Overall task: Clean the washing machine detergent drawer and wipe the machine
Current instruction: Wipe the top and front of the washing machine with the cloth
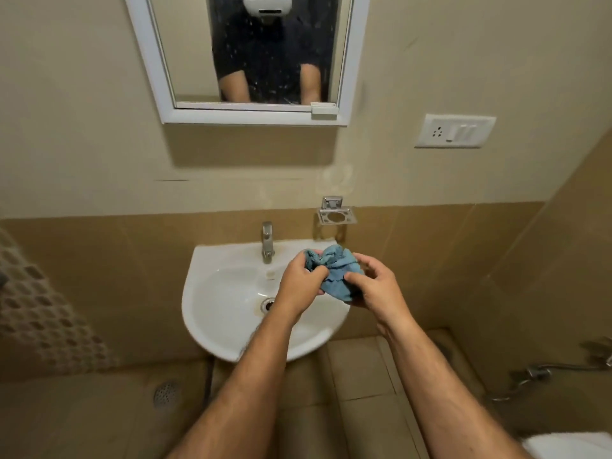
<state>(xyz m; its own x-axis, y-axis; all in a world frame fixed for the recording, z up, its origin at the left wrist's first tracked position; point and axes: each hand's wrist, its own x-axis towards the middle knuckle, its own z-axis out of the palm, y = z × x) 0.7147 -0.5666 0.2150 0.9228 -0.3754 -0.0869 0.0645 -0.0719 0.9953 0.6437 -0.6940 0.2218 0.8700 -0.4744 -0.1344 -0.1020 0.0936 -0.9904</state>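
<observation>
Over white sink (pixel 212 260), both hands' fingers clutch bunched blue cloth (pixel 334 273); tap (pixel 267 241) just left, soap holder (pixel 336 216) behind.

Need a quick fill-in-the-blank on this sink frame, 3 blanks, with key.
1. Both hands, left hand and right hand, grip a bunched cloth whose colour is ____.
2. The cloth is held above the white ____.
3. The soap holder on the wall sits to the ____ of the tap.

Missing words: blue; sink; right
</observation>
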